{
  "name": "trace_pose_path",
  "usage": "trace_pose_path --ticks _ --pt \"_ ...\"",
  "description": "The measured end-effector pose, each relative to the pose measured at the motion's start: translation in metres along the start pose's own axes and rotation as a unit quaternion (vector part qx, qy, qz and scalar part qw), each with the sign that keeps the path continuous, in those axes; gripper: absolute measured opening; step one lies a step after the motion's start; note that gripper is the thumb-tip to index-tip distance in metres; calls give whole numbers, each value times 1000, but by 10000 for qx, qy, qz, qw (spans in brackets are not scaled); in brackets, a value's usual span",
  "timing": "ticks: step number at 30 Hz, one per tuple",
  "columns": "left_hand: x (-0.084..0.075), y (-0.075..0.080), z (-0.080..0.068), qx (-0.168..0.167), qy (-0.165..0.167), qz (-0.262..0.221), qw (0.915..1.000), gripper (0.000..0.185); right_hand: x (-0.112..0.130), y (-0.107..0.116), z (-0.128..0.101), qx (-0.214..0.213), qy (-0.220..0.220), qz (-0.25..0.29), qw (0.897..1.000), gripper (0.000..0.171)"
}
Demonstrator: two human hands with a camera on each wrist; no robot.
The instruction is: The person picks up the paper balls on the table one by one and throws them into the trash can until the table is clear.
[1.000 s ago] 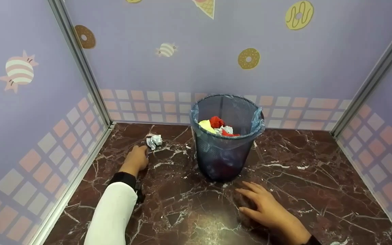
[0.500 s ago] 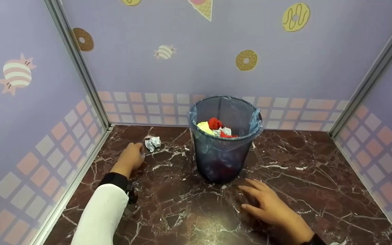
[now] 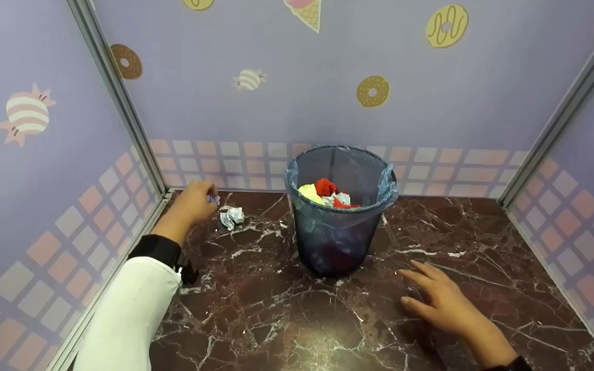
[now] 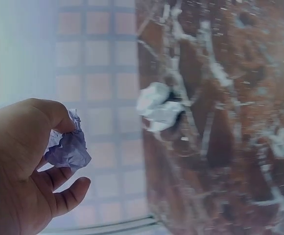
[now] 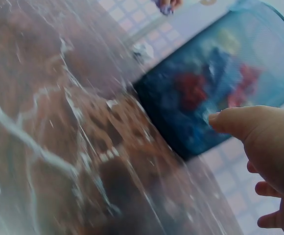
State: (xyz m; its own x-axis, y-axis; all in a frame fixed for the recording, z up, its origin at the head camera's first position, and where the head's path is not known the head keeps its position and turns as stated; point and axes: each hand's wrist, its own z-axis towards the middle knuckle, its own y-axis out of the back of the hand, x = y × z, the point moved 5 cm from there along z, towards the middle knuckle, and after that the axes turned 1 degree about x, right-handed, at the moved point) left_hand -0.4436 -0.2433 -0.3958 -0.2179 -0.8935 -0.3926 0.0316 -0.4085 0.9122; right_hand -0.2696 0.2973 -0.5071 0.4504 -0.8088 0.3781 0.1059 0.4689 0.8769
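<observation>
A crumpled purple paper ball (image 4: 69, 149) is pinched between the thumb and fingers of my left hand (image 3: 192, 203), lifted off the table at the back left. In the head view only a bit of the purple paper (image 3: 213, 199) shows past the fingers. Just to the right of that hand, a crumpled white paper ball (image 3: 232, 218) lies on the marble table (image 3: 266, 288). My right hand (image 3: 444, 299) hovers above the table at front right, fingers spread and holding nothing. It is nearest to the mesh wastebasket (image 3: 330, 242), which stands upright.
The wastebasket has a bluish plastic liner (image 3: 387, 185) folded over its rim. Inside lie yellow (image 3: 309, 194), red (image 3: 326, 186) and white crumpled papers. Patterned walls (image 3: 276, 108) enclose the table at the back and both sides.
My left hand has risen from the table and moved up and back, now with the purple paper ball showing in it. My right hand has shifted to the right. The white ball stays put.
</observation>
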Motion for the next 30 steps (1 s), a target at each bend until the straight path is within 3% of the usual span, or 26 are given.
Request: trace_pose_path --ticks 7,10,14,22,30 --pt "-39 30 9 -25 -114 -74 9999 20 -26 22 -17 -207 -285 -49 9994 60" --pt "-60 38 13 50 -54 -139 9999 21 -37 30 -25 -281 -403 -47 9988 59" --pt "-93 47 22 45 -229 -93 9997 22 -52 39 -39 -293 -644 25 9975 58" --pt "-155 50 40 -116 -881 64 9960 26 -82 49 -66 -267 -1203 169 9922 61" --pt "-217 44 45 134 -1102 21 9938 22 -104 48 -89 -252 -1491 160 9884 63"
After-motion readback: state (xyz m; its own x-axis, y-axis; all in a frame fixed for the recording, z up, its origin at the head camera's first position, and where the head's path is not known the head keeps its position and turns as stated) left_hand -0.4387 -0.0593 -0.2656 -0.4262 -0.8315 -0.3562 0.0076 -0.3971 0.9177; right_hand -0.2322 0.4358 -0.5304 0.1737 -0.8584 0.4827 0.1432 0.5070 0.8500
